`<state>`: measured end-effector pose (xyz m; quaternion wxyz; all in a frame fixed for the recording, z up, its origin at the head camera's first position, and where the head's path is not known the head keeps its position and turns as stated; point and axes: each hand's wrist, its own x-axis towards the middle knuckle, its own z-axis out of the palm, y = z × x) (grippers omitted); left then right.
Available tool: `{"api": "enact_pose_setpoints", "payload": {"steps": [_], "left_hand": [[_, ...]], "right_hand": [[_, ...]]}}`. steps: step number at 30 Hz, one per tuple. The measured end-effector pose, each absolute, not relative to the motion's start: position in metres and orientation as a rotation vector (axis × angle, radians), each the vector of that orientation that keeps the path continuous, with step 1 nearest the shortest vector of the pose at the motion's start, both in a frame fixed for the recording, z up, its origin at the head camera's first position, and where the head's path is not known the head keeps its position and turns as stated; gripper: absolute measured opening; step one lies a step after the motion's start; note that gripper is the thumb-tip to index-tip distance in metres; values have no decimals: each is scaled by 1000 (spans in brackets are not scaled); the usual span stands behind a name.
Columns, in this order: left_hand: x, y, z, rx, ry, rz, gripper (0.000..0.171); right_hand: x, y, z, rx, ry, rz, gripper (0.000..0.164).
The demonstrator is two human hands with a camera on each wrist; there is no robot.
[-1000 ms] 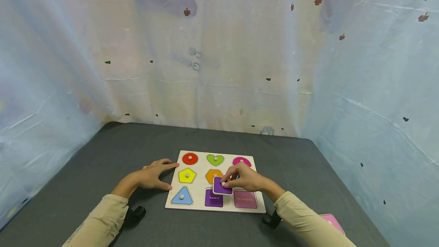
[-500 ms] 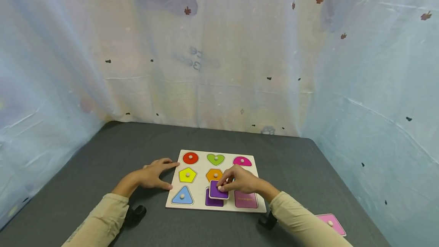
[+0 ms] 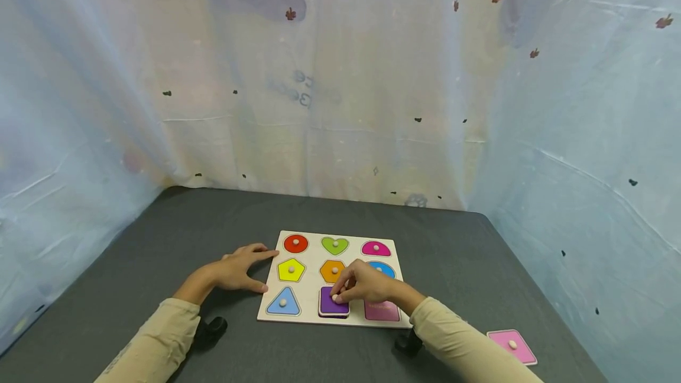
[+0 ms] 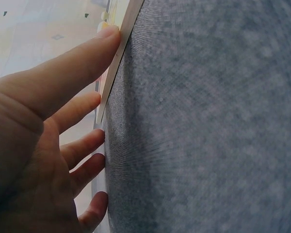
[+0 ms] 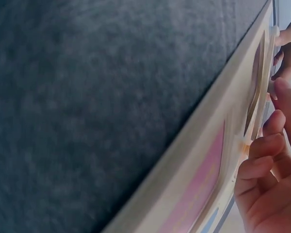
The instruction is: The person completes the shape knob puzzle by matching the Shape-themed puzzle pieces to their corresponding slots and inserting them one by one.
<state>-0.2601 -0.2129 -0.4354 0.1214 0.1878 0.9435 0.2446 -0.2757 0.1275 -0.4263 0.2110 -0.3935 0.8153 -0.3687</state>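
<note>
A wooden shape puzzle board lies on the dark table. My right hand pinches the small knob of a purple square puzzle piece, which sits over the square recess in the front row; a strip of the recess shows at its front edge. In the right wrist view the square piece stands slightly proud of the board. My left hand rests at the board's left edge, thumb and index finger spread and touching it; in the left wrist view the thumb lies against the edge.
A pink rectangular piece with a knob lies on the table at right. The pink rectangle recess holds no piece. Red circle, green heart, blue triangle and other knobbed pieces sit in the board. A plastic curtain surrounds the table.
My right hand has moved left and toward the front, carrying the purple square from beside its recess to over it. The blue piece at right has come into view. My left hand has stayed put.
</note>
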Motion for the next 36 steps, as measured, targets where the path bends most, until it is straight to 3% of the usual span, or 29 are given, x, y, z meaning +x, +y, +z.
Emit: {"api": "enact_pose_setpoints", "payload": {"steps": [36], "left_hand": [[-260, -211, -434, 549, 2765, 706, 87]], "right_hand": [[-270, 127, -425, -972, 2215, -1093, 15]]}}
